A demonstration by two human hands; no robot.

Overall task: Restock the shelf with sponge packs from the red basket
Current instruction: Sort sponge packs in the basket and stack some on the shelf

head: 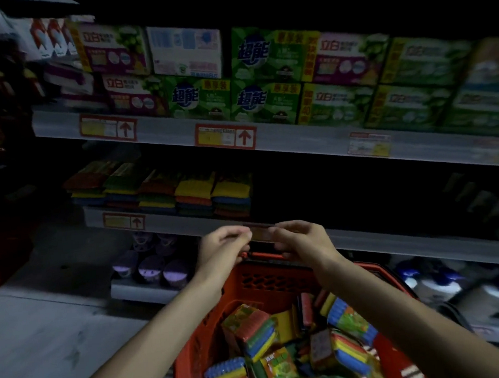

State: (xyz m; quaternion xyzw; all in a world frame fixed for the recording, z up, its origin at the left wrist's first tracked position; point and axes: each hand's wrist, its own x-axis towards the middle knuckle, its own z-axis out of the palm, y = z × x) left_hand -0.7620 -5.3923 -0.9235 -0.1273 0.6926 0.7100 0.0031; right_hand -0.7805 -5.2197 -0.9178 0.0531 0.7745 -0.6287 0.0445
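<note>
The red basket [266, 279] stands low in front of me, full of several multicoloured sponge packs [252, 327]. Stacks of the same sponge packs [195, 192] fill the left part of the middle shelf [393, 240]; the space to their right is dark. Above the basket's far rim, both my hands are at that shelf's front edge. My left hand [225, 246] and my right hand [299, 241] each pinch one end of a small dark label strip [260, 232]. Neither hand holds a sponge pack.
Green and purple soap boxes [264, 78] line the upper shelf, with red-framed price tags on its edge. Purple round containers [150, 269] sit on the low shelf at left, white bottles [438, 287] at right. Pale floor [46, 336] lies to the left.
</note>
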